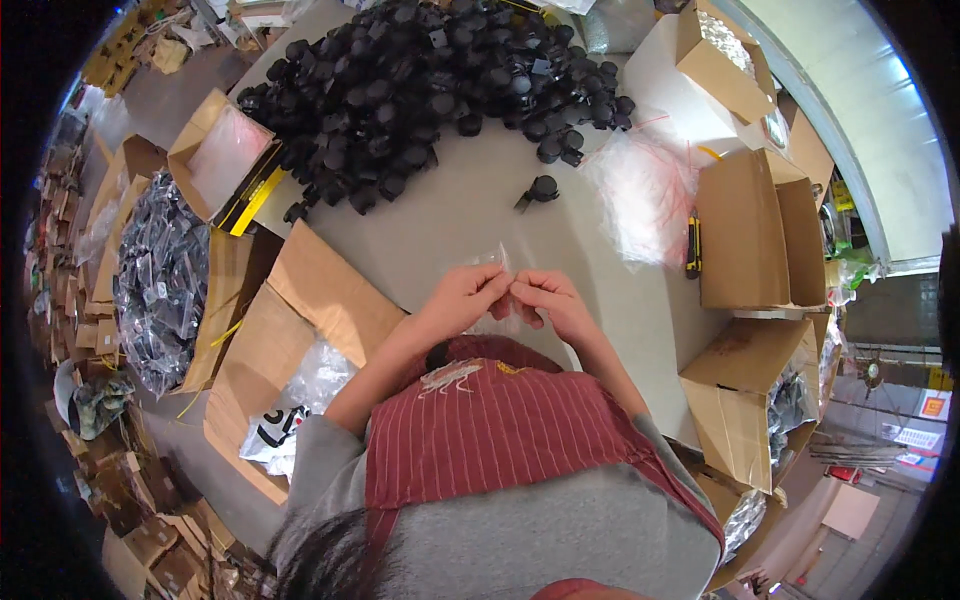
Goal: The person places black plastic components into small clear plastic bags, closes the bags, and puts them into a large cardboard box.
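Observation:
My left hand (466,297) and my right hand (556,302) meet in front of my body, over the near side of the grey table (480,190). Fingers and thumbs of both are pinched on a small clear plastic bag (499,256), whose thin upper part sticks up between them. What the bag holds, if anything, is hidden. Beyond the hands, a single black round-topped plastic part (543,189) lies on the tabletop. A big heap of similar black parts (400,90) covers the far side.
Clear bags with red edges (645,190) are piled to the right, beside a yellow-and-black utility knife (693,245). Cardboard boxes (740,235) line that side. At the left stand an opened carton (285,310) and a box of bagged dark parts (165,280).

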The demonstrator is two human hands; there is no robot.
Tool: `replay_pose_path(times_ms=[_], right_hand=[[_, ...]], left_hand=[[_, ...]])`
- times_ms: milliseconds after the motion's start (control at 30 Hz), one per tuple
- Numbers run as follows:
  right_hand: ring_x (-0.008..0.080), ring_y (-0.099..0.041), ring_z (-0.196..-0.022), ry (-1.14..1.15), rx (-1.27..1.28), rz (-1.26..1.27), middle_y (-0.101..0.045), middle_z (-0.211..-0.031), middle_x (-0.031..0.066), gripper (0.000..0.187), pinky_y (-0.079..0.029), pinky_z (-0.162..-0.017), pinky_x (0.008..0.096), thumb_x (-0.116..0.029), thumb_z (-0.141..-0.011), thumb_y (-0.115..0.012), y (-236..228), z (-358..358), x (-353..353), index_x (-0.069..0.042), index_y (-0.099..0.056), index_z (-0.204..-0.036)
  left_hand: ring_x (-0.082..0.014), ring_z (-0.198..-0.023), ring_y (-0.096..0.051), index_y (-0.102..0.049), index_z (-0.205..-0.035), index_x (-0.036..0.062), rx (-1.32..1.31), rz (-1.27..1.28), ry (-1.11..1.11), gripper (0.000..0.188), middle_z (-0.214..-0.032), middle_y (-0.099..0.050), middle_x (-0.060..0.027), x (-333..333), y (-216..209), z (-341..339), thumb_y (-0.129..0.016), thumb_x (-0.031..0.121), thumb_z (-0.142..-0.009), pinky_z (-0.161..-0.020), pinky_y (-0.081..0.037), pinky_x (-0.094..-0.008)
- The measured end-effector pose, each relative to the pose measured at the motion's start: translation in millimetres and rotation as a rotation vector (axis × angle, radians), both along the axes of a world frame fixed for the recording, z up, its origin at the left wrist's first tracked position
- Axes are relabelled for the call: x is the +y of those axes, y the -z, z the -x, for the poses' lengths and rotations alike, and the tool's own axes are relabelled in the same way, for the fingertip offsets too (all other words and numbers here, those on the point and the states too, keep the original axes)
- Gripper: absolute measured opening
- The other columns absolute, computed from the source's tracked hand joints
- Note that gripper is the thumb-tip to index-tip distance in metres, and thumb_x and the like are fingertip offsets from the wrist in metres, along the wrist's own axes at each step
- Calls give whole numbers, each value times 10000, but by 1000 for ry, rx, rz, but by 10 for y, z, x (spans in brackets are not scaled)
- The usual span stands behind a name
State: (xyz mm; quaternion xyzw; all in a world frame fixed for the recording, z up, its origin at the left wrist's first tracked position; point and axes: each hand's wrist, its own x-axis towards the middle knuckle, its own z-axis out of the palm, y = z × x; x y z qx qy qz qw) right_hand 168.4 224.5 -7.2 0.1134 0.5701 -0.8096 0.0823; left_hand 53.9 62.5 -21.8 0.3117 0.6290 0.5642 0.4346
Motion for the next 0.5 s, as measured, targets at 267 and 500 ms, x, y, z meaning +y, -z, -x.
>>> replay_pose_path(times_ms=[267, 500], right_hand=[[266, -624, -621, 360, 234, -1209, -635, -748, 91, 93, -485, -540, 361, -124, -841, -636, 331, -33, 28, -58, -615, -902], [297, -649, -864, 114, 445, -1409, -584, -1147, 135, 338, -539, -660, 422, -22, -798, -596, 160, 272, -143, -105, -536, -1120]], left_hand=[[-260, -623, -632, -644, -857, 71, 996, 108, -409, 123, -731, -659, -107, -34, 67, 13, -641, 187, -817, -587, -508, -343], [-307, -609, -618, -578, -837, 64, 1438, -26, -249, 150, -773, -630, -113, 68, 196, 25, -667, 141, -744, -558, -510, -398]])
